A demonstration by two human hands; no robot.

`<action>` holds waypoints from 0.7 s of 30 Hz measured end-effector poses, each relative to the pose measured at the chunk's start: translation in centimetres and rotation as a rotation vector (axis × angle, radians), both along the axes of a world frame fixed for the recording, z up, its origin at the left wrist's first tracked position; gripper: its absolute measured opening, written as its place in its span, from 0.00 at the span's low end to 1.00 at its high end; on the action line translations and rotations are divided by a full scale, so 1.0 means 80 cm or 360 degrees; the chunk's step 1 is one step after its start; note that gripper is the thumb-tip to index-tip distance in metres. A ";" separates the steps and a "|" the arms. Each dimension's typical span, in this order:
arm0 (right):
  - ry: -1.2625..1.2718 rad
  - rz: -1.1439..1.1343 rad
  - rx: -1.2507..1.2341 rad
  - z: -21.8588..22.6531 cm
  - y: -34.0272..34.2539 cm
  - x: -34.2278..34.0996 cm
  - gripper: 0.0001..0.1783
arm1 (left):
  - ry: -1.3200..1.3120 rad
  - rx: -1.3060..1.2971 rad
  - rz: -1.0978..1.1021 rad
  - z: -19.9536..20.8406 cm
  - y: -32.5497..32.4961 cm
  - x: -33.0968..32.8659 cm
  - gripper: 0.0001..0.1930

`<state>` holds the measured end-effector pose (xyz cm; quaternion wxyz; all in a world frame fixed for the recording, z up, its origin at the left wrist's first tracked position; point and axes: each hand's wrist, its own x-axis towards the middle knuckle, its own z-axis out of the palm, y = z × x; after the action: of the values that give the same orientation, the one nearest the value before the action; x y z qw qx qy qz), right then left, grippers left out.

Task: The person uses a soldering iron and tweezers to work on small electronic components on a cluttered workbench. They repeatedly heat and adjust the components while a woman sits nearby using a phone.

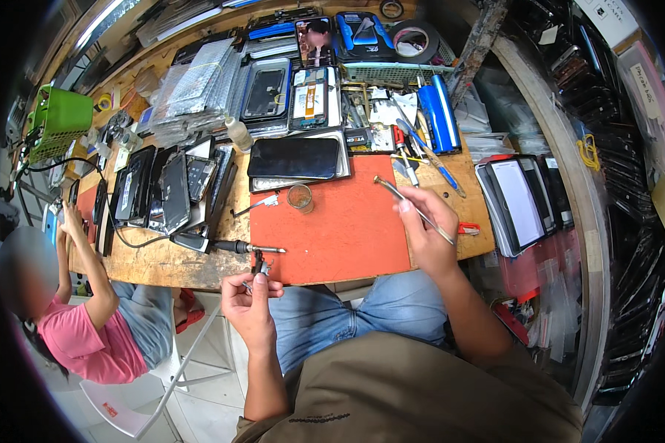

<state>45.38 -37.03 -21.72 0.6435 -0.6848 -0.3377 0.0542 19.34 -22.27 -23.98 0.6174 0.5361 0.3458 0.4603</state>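
Note:
My left hand (251,306) is at the front edge of the orange mat (340,229), its fingers pinching a small dark electronic part (259,263) with a pale bluish bit on it. Above the mat's right side, my right hand (430,230) is closed round a slim metal-handled brush (403,196), whose tan tip points up and left. On the mat stands a small glass cup (300,198) with something brownish inside. A soldering iron (244,247) lies just beyond my left hand, its tip over the mat. Left of the cup is a small white-and-black flex cable (264,203).
A black-screened phone or tablet (294,158) rests on a tray behind the cup. Opened devices (174,192) are piled at left, with a small bottle (239,134). Screwdrivers and a blue roll (439,111) lie at back right. A seated person in pink (100,325) works at left.

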 end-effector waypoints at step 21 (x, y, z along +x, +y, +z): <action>-0.1030 0.0311 -0.0398 0.044 0.037 0.051 0.10 | 0.0021 -0.0035 -0.0076 -0.011 -0.009 0.014 0.07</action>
<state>49.49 -34.09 -18.17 0.4064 -0.7044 -0.5785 -0.0632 20.48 -22.98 -24.89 0.6317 0.5404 0.3420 0.4381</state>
